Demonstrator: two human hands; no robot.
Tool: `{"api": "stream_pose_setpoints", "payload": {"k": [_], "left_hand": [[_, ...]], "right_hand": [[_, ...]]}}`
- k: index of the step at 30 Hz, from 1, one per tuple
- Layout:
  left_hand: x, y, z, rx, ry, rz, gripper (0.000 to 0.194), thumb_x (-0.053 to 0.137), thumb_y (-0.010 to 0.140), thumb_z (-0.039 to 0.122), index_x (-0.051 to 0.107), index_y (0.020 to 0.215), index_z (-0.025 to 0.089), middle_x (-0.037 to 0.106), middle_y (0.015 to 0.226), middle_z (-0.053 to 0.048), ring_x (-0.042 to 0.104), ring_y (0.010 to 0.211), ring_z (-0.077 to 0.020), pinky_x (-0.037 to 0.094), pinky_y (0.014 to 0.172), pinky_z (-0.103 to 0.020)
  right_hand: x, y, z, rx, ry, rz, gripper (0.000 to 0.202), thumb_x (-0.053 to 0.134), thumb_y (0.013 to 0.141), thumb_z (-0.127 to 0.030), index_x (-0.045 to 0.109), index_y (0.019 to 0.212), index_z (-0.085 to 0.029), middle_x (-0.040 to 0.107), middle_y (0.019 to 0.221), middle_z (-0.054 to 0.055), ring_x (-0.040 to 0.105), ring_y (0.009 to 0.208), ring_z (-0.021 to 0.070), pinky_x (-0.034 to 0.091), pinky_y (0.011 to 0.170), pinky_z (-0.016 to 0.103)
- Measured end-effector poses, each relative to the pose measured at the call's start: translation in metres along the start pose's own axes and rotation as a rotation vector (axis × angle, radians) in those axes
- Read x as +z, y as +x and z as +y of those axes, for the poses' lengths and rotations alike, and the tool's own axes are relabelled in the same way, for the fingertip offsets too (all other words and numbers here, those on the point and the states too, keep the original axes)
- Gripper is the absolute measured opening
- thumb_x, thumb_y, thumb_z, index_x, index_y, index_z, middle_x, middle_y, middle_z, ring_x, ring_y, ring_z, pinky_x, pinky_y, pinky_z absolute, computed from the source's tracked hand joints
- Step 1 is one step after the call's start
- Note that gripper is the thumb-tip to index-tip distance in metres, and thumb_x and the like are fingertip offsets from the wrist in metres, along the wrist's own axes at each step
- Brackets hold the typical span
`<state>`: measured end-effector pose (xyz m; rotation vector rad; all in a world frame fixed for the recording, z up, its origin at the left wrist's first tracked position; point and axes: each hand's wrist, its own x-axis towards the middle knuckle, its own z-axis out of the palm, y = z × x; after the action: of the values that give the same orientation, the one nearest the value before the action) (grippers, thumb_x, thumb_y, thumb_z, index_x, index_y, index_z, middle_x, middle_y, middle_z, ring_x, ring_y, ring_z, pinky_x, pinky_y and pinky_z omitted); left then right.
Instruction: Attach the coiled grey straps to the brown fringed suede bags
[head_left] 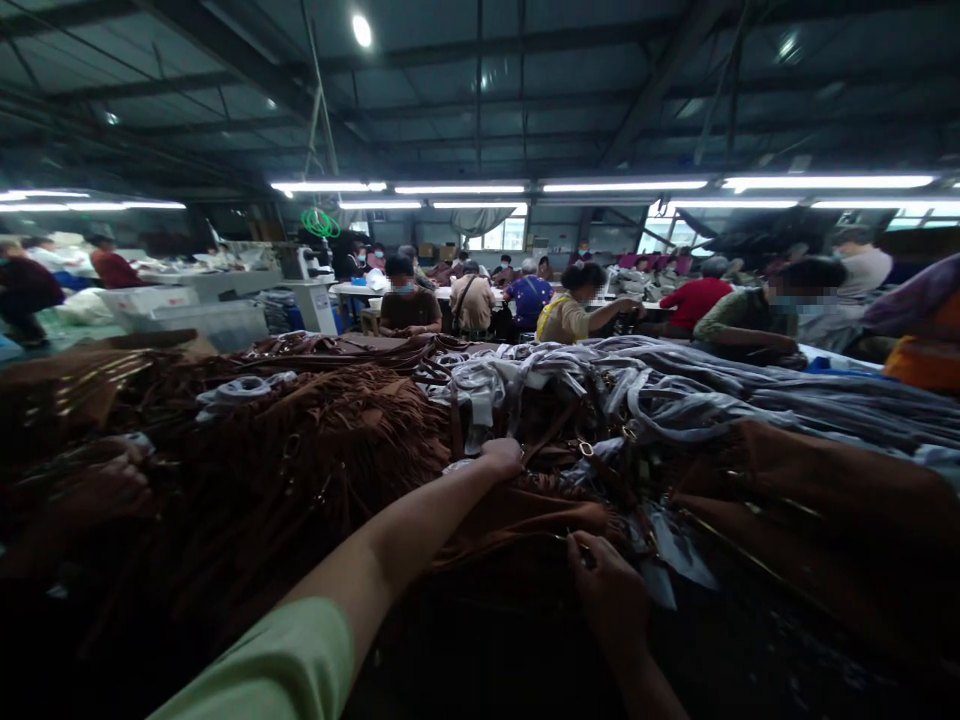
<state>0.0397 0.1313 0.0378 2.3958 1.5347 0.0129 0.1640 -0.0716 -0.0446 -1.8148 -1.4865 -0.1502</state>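
Observation:
A brown bag [525, 525] lies before me among heaped brown leather-like pieces. My left hand [504, 456] reaches over its back edge, beside grey-wrapped straps; the fingers look curled, and what they hold is hidden. Nearer to me, my right hand [609, 588] is closed at the bag's front edge. Thumb and forefinger pinch a small gold metal piece [561, 538], perhaps a zipper pull. A gold ring buckle [586, 449] on a brown strap shows between and beyond the hands. Clear plastic wrapping [664, 560] hangs to the right of the bag.
Brown fringes [360, 420] pile up on the left. Long grey-wrapped straps [750, 390] run across the right, above brown bags with gold zippers [817, 480]. At far left is what looks like another person's hand [112, 490]. Several people sit at white tables beyond.

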Motion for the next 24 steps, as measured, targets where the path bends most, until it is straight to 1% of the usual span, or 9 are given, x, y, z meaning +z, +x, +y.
{"api": "stream_pose_setpoints", "payload": {"k": [2, 5, 7, 9, 11, 13, 17, 20, 24], "left_hand": [[0.007, 0.001, -0.006, -0.019, -0.019, 0.003, 0.035, 0.073, 0.069, 0.032, 0.070, 0.098, 0.012, 0.067, 0.108, -0.020, 0.063, 0.102, -0.0328, 0.049, 0.081, -0.036], [0.008, -0.002, -0.019, -0.027, -0.072, 0.007, 0.036, 0.077, 0.062, 0.030, 0.072, 0.092, 0.011, 0.069, 0.099, -0.018, 0.065, 0.095, -0.0311, 0.049, 0.077, -0.035], [0.003, -0.007, -0.026, -0.006, -0.135, 0.020, 0.032, 0.075, 0.065, 0.030, 0.073, 0.089, 0.010, 0.070, 0.087, -0.013, 0.065, 0.084, -0.0257, 0.049, 0.072, -0.030], [-0.004, -0.016, -0.028, 0.047, -0.208, 0.052, 0.031, 0.068, 0.071, 0.031, 0.074, 0.093, 0.010, 0.069, 0.078, -0.007, 0.063, 0.076, -0.0191, 0.047, 0.068, -0.025], [-0.006, -0.031, -0.024, 0.123, -0.268, 0.092, 0.033, 0.061, 0.077, 0.033, 0.073, 0.100, 0.013, 0.067, 0.073, -0.003, 0.060, 0.073, -0.0152, 0.045, 0.067, -0.023], [-0.002, -0.051, -0.018, 0.230, -0.319, 0.125, 0.034, 0.058, 0.080, 0.036, 0.073, 0.102, 0.016, 0.068, 0.073, -0.002, 0.059, 0.072, -0.0146, 0.044, 0.068, -0.022], [0.021, -0.096, -0.003, 0.477, -0.364, 0.191, 0.030, 0.057, 0.082, 0.040, 0.074, 0.100, 0.023, 0.070, 0.091, -0.004, 0.060, 0.081, -0.0169, 0.045, 0.075, -0.024], [0.034, -0.114, 0.004, 0.529, -0.339, 0.258, 0.027, 0.054, 0.084, 0.032, 0.072, 0.103, 0.025, 0.067, 0.100, -0.004, 0.061, 0.089, -0.0176, 0.044, 0.082, -0.025], [0.040, -0.118, 0.005, 0.540, -0.324, 0.306, 0.026, 0.052, 0.085, 0.027, 0.072, 0.102, 0.025, 0.066, 0.096, -0.004, 0.061, 0.088, -0.0177, 0.044, 0.082, -0.025]], "right_hand": [[0.000, 0.000, -0.001, 0.004, -0.002, -0.003, 0.043, 0.038, 0.092, -0.048, 0.071, 0.094, -0.021, 0.072, 0.095, 0.007, 0.066, 0.074, 0.0176, 0.044, 0.064, 0.026], [0.001, 0.000, -0.001, 0.033, -0.002, -0.010, 0.042, 0.039, 0.091, -0.047, 0.071, 0.095, -0.021, 0.071, 0.097, 0.007, 0.066, 0.073, 0.0178, 0.044, 0.064, 0.027], [-0.001, 0.001, -0.002, 0.051, 0.000, -0.015, 0.040, 0.040, 0.091, -0.047, 0.071, 0.095, -0.022, 0.071, 0.098, 0.006, 0.066, 0.076, 0.0186, 0.044, 0.065, 0.027], [-0.003, 0.002, -0.005, 0.075, 0.004, -0.023, 0.038, 0.041, 0.091, -0.046, 0.071, 0.094, -0.023, 0.071, 0.098, 0.005, 0.067, 0.079, 0.0196, 0.044, 0.066, 0.028], [-0.007, 0.002, -0.010, 0.100, 0.016, -0.028, 0.038, 0.040, 0.091, -0.046, 0.071, 0.094, -0.023, 0.071, 0.099, 0.005, 0.067, 0.081, 0.0199, 0.045, 0.067, 0.028], [-0.012, 0.002, -0.017, 0.121, 0.029, -0.025, 0.039, 0.041, 0.091, -0.048, 0.071, 0.096, -0.024, 0.071, 0.101, 0.005, 0.068, 0.082, 0.0196, 0.045, 0.067, 0.027], [-0.020, 0.003, -0.028, 0.139, 0.028, -0.069, 0.036, 0.042, 0.090, -0.047, 0.070, 0.098, -0.026, 0.071, 0.104, 0.003, 0.068, 0.084, 0.0187, 0.044, 0.065, 0.026], [-0.025, 0.004, -0.033, 0.159, 0.003, -0.112, 0.034, 0.043, 0.090, -0.046, 0.070, 0.099, -0.027, 0.072, 0.101, 0.003, 0.068, 0.082, 0.0190, 0.042, 0.062, 0.026], [-0.030, 0.004, -0.035, 0.184, -0.007, -0.165, 0.036, 0.041, 0.091, -0.046, 0.070, 0.100, -0.027, 0.072, 0.100, 0.003, 0.067, 0.084, 0.0199, 0.041, 0.064, 0.026]]}}
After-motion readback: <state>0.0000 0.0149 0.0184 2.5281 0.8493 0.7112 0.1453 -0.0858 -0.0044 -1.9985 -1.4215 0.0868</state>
